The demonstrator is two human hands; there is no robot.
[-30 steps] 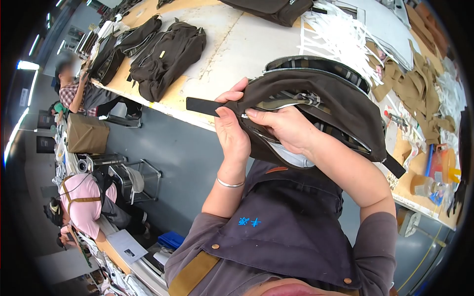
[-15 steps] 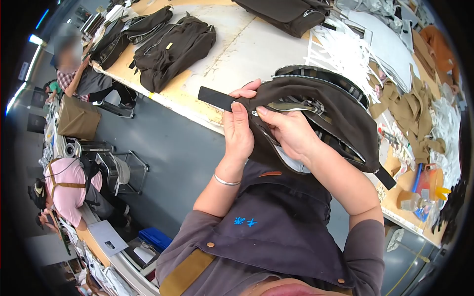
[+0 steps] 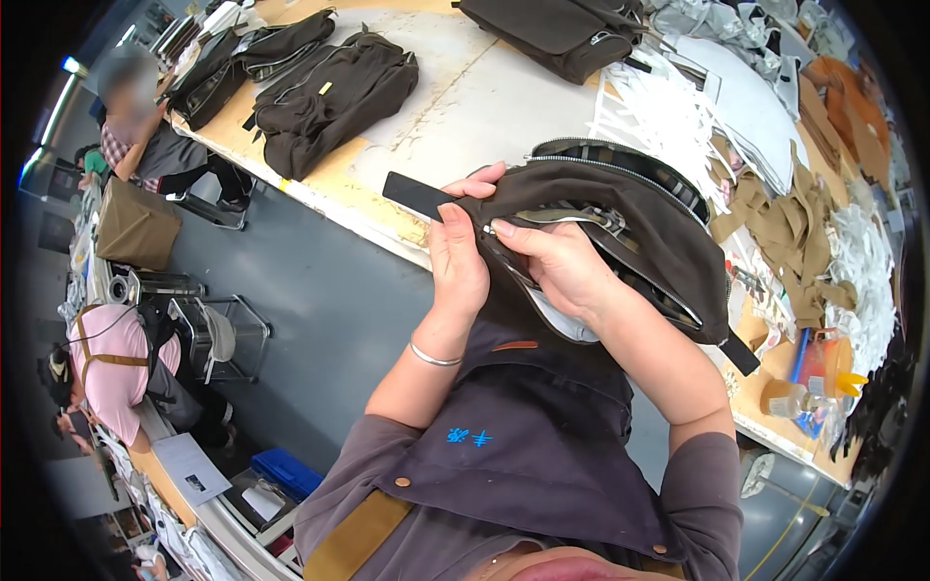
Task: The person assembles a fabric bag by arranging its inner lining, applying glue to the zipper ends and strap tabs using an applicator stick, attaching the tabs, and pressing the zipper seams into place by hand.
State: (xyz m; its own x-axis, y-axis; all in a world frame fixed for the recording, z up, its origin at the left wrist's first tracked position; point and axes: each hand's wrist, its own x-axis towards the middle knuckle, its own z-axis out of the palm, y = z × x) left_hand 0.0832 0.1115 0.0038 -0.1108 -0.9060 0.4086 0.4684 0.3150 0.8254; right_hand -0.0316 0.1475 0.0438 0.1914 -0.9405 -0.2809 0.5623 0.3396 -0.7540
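The dark bag [image 3: 644, 198] is gripped near its black strap [image 3: 412, 197] by the closed left hand [image 3: 459, 259]; its opening's edge is pinched by the right hand [image 3: 570, 269], fingers partly hidden.

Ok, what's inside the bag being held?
Patterned lining shows inside the open bag. The right hand covers part of the view in; anything deeper is hidden.

A hand could pass over the tabletop [image 3: 450, 121] between the backpack [image 3: 334, 105] and the open bag [image 3: 625, 189]. Farther right, white strips [image 3: 659, 102] and brown scraps [image 3: 790, 242] stand in the way.
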